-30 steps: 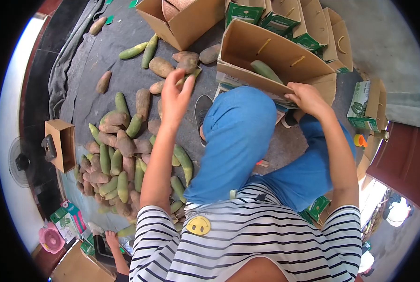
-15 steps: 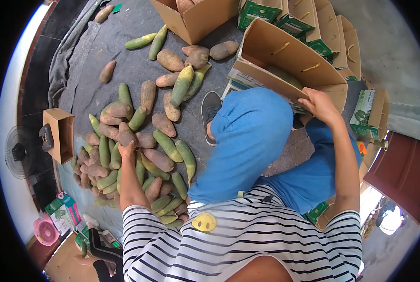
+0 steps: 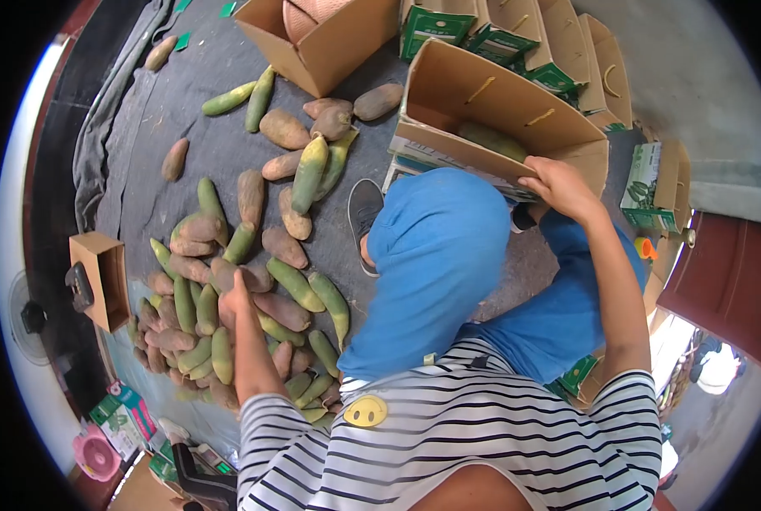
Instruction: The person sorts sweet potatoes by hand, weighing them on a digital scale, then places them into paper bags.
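My left hand (image 3: 237,300) is in the pile of green and brown gourd-like vegetables, against a brownish one (image 3: 223,274); its fingers are mostly hidden and slightly blurred. At the right, my right hand (image 3: 561,186) is closed on the near upper edge of an open cardboard box (image 3: 457,152). A greenish vegetable (image 3: 493,140) lies inside that box, partly hidden by the near wall. More long vegetables, among them a green and yellow one (image 3: 310,175), lie between the pile and the box.
Several open green-and-brown cartons (image 3: 559,43) stand behind the box. Another cardboard box (image 3: 316,51) holds something pink. A small carton (image 3: 108,281) and a fan (image 3: 31,319) are at the left. Another person's dark sleeve (image 3: 197,477) shows at the lower left.
The view has shifted, so the floor items sit lower and further left. My left hand has moved slightly right relative to the pile. My right hand still holds the box edge.
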Motion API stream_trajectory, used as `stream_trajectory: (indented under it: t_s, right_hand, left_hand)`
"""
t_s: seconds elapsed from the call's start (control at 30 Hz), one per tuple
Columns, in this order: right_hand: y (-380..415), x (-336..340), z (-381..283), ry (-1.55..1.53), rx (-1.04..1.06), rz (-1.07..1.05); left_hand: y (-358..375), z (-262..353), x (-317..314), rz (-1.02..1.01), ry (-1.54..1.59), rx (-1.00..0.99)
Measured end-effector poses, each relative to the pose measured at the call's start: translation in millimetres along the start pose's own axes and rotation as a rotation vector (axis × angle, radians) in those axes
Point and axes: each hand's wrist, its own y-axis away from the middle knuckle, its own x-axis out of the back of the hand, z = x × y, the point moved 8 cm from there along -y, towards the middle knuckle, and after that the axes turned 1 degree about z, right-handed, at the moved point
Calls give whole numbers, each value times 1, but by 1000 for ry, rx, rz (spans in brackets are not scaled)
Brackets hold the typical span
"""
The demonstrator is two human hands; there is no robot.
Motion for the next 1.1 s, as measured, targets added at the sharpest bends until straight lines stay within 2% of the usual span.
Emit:
stream_trajectory:
  t_s: [0.07, 0.13, 0.2, 0.23, 0.33, 0.37, 0.43, 0.5, 0.53, 0.57, 0.67, 0.73, 0.8, 0.9, 0.93, 1.0, 1.1]
  right_hand:
    - [0, 0, 1, 6, 4, 3]
    - [-2, 0, 2, 12, -23, -32]
    - [0, -2, 2, 16, -33, -50]
    - [0, -3, 3, 20, -31, -47]
    - [2, -3, 4, 23, -30, -34]
    - [2, -3, 3, 22, -27, -29]
    - [2, -3, 3, 26, -18, -28]
    - [3, -5, 3, 33, -18, -33]
    - [3, -5, 4, 38, -23, -37]
    - [3, -6, 4, 44, -27, -42]
    - [4, -7, 4, 40, -22, -38]
    - [4, -7, 5, 34, -10, -35]
    - [5, -7, 4, 26, 1, -26]
    - [5, -5, 4, 11, -5, -14]
    - [5, -5, 5, 4, -21, -22]
    - [6, -5, 6, -1, -35, -32]
    - [1, -7, 1, 9, 3, -42]
  left_hand:
    - [43, -9, -26, -116, 459, 99]
    - [78, -14, -50, -244, 632, 142]
    - [139, 12, -65, -400, 763, 113]
    - [164, 20, -70, -454, 732, 160]
    - [214, 87, -74, -597, 910, 29]
    - [216, 108, -73, -671, 778, -179]
    - [275, 198, -49, -646, 622, -679]
    - [341, 275, -22, -571, 482, -1063]
    - [363, 301, -20, -521, 412, -1194]
    - [385, 326, -19, -467, 341, -1321]
    - [451, 386, -46, -593, 268, -1434]
    - [471, 408, -75, -577, 149, -1532]
    - [483, 414, -100, -499, -28, -1640]
    - [461, 407, -96, -423, 294, -1560]
    - [443, 402, -91, -333, 402, -1559]
    - [386, 383, -98, -213, 324, -1472]
    - [278, 339, -127, -161, 55, -1301]
